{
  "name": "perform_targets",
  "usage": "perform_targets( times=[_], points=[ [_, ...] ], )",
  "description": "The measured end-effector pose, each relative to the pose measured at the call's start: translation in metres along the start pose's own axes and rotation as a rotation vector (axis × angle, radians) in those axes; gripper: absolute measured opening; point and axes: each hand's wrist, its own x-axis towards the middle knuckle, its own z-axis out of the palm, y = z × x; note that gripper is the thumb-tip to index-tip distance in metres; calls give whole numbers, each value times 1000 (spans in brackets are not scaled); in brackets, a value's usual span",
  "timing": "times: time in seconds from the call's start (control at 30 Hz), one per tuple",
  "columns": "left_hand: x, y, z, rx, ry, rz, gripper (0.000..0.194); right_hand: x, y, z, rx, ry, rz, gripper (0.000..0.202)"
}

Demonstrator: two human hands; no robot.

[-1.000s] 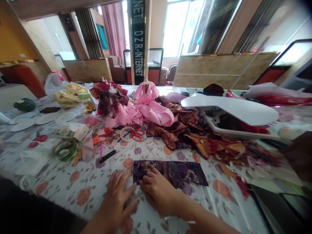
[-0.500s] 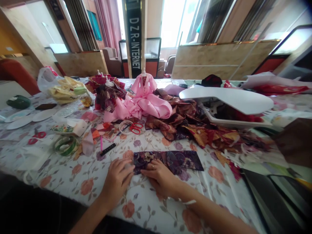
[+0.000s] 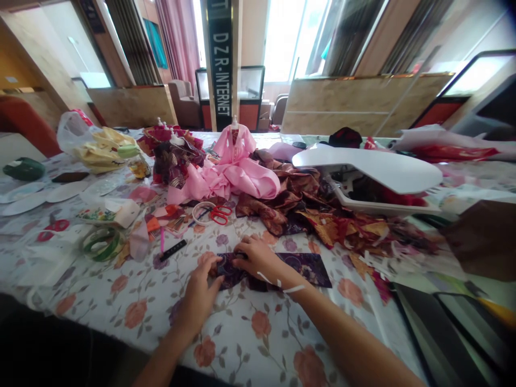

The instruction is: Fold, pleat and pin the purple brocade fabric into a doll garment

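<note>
A dark purple patterned cloth strip [image 3: 308, 269] lies across the flowered tablecloth in front of me. My left hand [image 3: 205, 282] is at its left end, thumb and fingers spread apart around the corner, and seems to hold nothing. Over the left part of the strip lies my right hand [image 3: 258, 260], its fingers curled down onto the cloth and pinching at it; a white band circles that wrist. The right hand hides part of the strip, whose lower edge looks folded or bunched beneath it.
Beyond the strip lie red-handled scissors [image 3: 221, 215], a black ruler piece [image 3: 173, 250] and green tape rolls [image 3: 102, 243]. Farther back are a pink-dressed doll form [image 3: 235, 142], piled brown fabric [image 3: 298, 193] and a white box [image 3: 387, 207] with its lid. Dark folders [image 3: 435, 328] lie at right.
My right hand has moved up and forward over the strip. My left hand has shifted slightly right, its thumb and fingers now spread. The cloth's lower edge under the right hand looks disturbed.
</note>
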Motion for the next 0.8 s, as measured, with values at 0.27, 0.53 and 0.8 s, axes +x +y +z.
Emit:
perform_targets(
  times=[0.27, 0.53, 0.8],
  points=[
    [20, -2, -7, -434, 92, -200, 58, 7, 18, -7, 358, 21, 45, 11],
    [39, 29, 3, -439, -179, -179, 64, 2, 25, -25, 682, 141, 146, 24],
    [59, 31, 21, -485, -241, -147, 57, -8, 43, -30, 665, -8, 175, 29]
  ],
)
